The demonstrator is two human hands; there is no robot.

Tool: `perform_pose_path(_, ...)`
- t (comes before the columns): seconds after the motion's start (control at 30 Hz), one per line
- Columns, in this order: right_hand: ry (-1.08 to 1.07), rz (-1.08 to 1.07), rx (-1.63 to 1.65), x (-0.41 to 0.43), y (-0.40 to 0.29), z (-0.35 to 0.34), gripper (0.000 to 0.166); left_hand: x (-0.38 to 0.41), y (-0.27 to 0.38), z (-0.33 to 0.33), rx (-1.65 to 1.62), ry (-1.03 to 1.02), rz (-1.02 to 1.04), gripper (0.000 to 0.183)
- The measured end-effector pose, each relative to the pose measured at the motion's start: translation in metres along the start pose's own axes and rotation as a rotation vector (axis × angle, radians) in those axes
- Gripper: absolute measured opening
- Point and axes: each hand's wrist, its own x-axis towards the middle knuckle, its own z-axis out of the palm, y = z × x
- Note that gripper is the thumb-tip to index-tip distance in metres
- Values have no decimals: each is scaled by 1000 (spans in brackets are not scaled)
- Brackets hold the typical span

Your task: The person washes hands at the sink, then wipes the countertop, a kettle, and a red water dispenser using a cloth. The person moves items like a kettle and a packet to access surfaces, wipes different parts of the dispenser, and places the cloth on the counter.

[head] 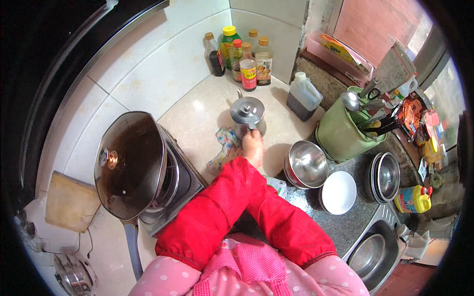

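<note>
My forearms cross in red sleeves, the left over the right. My left hand (253, 147) is closed around the handle of a lidded stainless steel pot (247, 111) with a spout. Lower left of the pot, my right hand (230, 154) lies on a crumpled, colour-spotted cloth (226, 137) on the pale countertop (196, 107); my left sleeve hides part of this hand. Beyond the pot stand several sauce bottles (248, 72) against the tiled corner. A plastic jug of dark liquid (303, 97) is to their right.
At left, a lidded wok (129, 166) sits on a stove, its handle pointing towards me. To the right are a steel bowl (308, 162), a white bowl (338, 192), a green utensil holder (335, 129), stacked steel bowls (388, 177) and a sink (390, 255) holding a basin.
</note>
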Motion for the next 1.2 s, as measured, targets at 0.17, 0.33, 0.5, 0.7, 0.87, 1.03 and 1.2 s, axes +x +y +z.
perform_pose_path(0.17, -35, 16, -16, 3, -4, -3, 40, 7, 17, -26, 146, 69, 69, 34)
perform_pose_path(0.33, -164, 27, 27, 27, 1, -20, 38, -11, 52, -45, -133, 26, -30, 31)
perform_pose_path(0.5, 335, 482, 656, 49, 42, -8, 20, -37, 97, -62, -264, -71, -131, 34)
perform_pose_path(0.7, 892, 255, 1643, 15, 17, -48, 19, -85, 136, -97, -287, -124, -115, 34)
perform_pose_path(0.87, 906, -115, 1656, -47, -26, -115, 28, -123, 155, -118, -262, -144, -152, 36)
perform_pose_path(1.03, 653, -415, 555, -68, -43, -135, 46, -158, 166, -129, -178, -182, -170, 36)
perform_pose_path(1.2, 630, -618, 712, -11, -13, -125, 50, -194, 173, -140, -78, -369, -59, 40)
